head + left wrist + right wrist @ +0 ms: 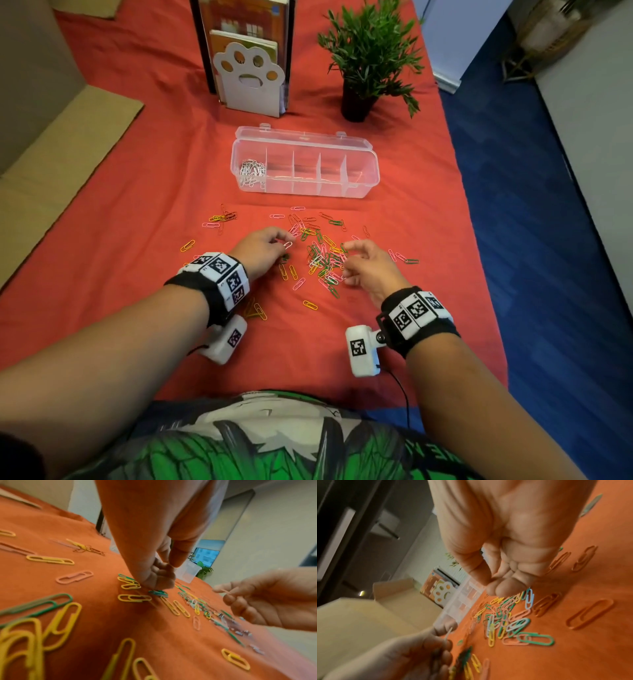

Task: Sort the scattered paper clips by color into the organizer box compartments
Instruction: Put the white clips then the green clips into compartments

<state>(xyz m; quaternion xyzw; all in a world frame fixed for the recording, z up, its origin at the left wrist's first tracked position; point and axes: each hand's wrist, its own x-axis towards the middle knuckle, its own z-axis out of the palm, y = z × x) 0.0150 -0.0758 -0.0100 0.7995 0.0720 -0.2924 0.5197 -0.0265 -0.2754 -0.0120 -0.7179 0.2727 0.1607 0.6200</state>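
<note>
You are early in the sort. On your left, the organizer box [305, 164] sits open on the desk [120, 205] beyond the pile, and only its leftmost compartment holds anything: a heap of white clips [251, 170]. The other compartments look bare, so pink, yellow, green and orange all remain, as far as the head view shows.

Your left hand [262, 251] has its grip pinched on one white paper clip [287, 245], lifted just off the cloth at the left edge of the scattered paper clips [322, 257]. It may hold more clips in the palm; the pictures do not settle that.

In the middle, the scatter is still thick and mixed, with a few white clips tangled among the colours.

Your right hand [368, 267] hovers over the right side of the scatter, thumb and forefinger drawn close; whether that grip pinches a clip I cannot tell.
</note>
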